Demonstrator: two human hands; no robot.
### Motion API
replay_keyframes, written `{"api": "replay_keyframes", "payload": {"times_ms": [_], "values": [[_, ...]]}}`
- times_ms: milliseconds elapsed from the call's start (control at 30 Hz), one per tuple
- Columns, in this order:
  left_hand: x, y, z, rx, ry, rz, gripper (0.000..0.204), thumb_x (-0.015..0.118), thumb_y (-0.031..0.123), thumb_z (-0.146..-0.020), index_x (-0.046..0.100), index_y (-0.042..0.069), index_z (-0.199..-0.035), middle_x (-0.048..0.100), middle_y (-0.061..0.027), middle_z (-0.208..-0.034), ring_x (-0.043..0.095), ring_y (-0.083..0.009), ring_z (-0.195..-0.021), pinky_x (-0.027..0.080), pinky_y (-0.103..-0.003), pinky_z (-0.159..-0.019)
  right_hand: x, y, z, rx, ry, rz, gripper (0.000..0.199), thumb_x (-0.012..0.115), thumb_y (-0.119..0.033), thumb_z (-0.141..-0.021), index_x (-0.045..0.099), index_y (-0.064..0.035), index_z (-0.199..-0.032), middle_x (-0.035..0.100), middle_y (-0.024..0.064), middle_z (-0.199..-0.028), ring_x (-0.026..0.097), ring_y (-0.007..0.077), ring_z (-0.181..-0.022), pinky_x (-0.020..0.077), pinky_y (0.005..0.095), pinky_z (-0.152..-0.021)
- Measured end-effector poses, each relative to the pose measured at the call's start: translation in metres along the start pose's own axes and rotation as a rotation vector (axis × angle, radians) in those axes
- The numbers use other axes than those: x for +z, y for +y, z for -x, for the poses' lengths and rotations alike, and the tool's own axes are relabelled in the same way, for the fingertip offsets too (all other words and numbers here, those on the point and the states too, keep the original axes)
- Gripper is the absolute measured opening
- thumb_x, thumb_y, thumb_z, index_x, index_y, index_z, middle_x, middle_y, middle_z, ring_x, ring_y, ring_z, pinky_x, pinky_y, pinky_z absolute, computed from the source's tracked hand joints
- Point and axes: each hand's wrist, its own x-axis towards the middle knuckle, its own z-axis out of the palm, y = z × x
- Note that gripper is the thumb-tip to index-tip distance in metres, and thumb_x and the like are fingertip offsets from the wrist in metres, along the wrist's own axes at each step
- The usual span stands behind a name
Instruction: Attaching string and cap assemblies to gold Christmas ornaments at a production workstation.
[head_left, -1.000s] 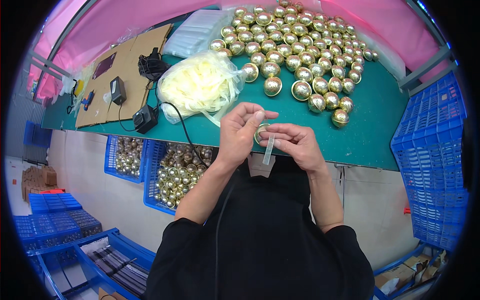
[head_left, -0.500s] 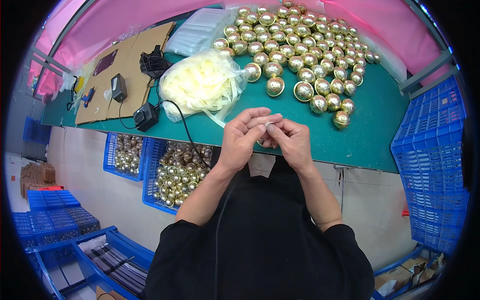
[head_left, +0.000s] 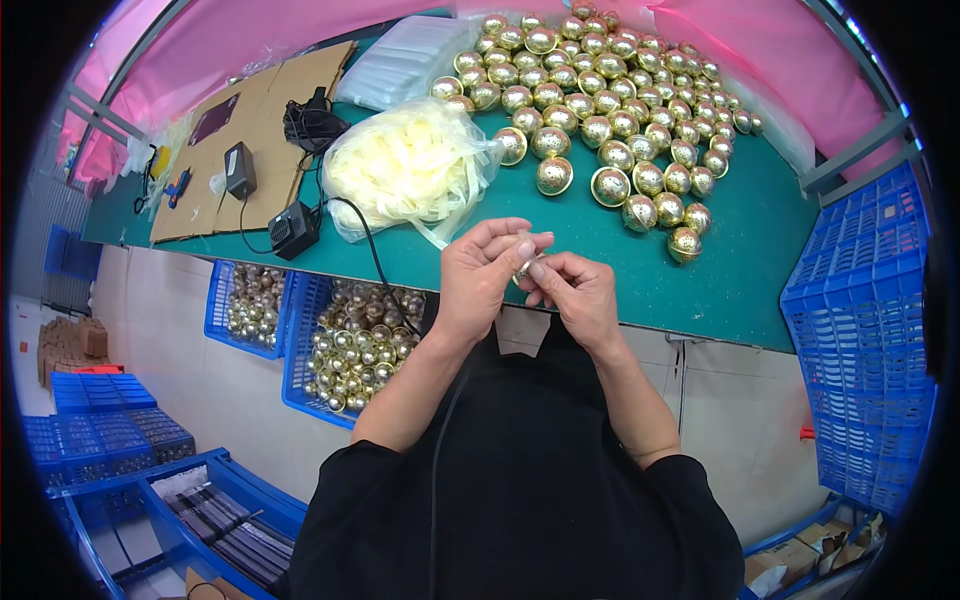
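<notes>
My left hand and my right hand meet in front of my chest, just over the table's near edge. Both are closed, thumbs and fingertips pinched together. Between them a bit of a shiny gold piece shows; fingers hide most of it, and I cannot tell its full shape. Just beyond my left hand lies a clear plastic bag of pale yellow ribbons, one ribbon end hanging out toward that hand. Farther right, many gold perforated balls cover the green table.
Cardboard at the left carries a black adapter and blue-handled cutters. A small black box sits near the edge, its cable hanging down. Below stand blue crates of gold balls. Stacked blue crates rise at the right.
My right hand has lowered slightly and its fingers have shifted. The pale strip pinched at the fingertips earlier no longer shows clearly; more of the gold piece does. The view has moved a little.
</notes>
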Motion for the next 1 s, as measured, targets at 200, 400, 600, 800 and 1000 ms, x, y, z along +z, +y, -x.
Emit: {"api": "replay_keyframes", "payload": {"times_ms": [200,400,600,800,1000], "values": [[0.004,0.004,0.002,0.002,0.02,-0.028,0.028,0.068,0.0,-0.1,0.06,-0.009,-0.125,0.076,-0.0201,-0.113,0.072,-0.0165,-0.104,0.06,-0.028,-0.087,-0.001,-0.004,0.003,0.05,0.051,-0.013,0.016,0.075,-0.013,-0.097,0.077,0.0019,-0.102,0.075,0.0068,-0.086,0.067,0.009,-0.071,0.051,0.0233,-0.061],[0.008,0.013,0.006,0.044,0.019,-0.179,0.034,0.071,0.0,-0.098,0.061,-0.008,-0.129,0.077,-0.0181,-0.114,0.072,-0.0149,-0.104,0.057,-0.029,-0.092,-0.012,-0.04,-0.005,-0.39,0.168,0.374,0.015,0.078,-0.004,-0.093,0.075,0.0015,-0.107,0.066,0.0008,-0.087,0.056,0.005,-0.069,0.0429,0.0217,-0.059],[0.015,0.024,0.009,0.054,0.006,-0.313,0.036,0.071,0.0,-0.098,0.062,-0.008,-0.132,0.078,-0.0114,-0.109,0.069,-0.0093,-0.097,0.056,-0.025,-0.086,-0.011,-0.057,-0.018,-0.482,0.046,0.487,0.013,0.08,-0.002,-0.089,0.076,-0.0002,-0.101,0.063,0.0011,-0.083,0.055,0.0052,-0.067,0.0406,0.0219,-0.056],[0.011,0.026,0.003,0.066,-0.047,-0.339,0.033,0.073,0.002,-0.097,0.065,-0.007,-0.128,0.078,-0.0091,-0.105,0.068,-0.0077,-0.095,0.055,-0.025,-0.082,-0.011,-0.066,-0.019,-0.46,0.015,0.483,0.004,0.075,-0.001,-0.092,0.072,0.0009,-0.094,0.061,0.0014,-0.084,0.053,0.0054,-0.067,0.0403,0.0222,-0.057],[0.014,0.02,-0.005,0.165,-0.113,-0.536,0.011,0.074,0.004,-0.094,0.077,-0.002,-0.103,0.076,-0.0066,-0.088,0.066,-0.0109,-0.075,0.052,-0.027,-0.067,-0.019,-0.064,-0.019,-0.413,0.003,0.288,0.011,0.067,-0.008,-0.102,0.066,0.0015,-0.097,0.061,0.0002,-0.088,0.054,0.0059,-0.071,0.0411,0.0214,-0.061]]}}
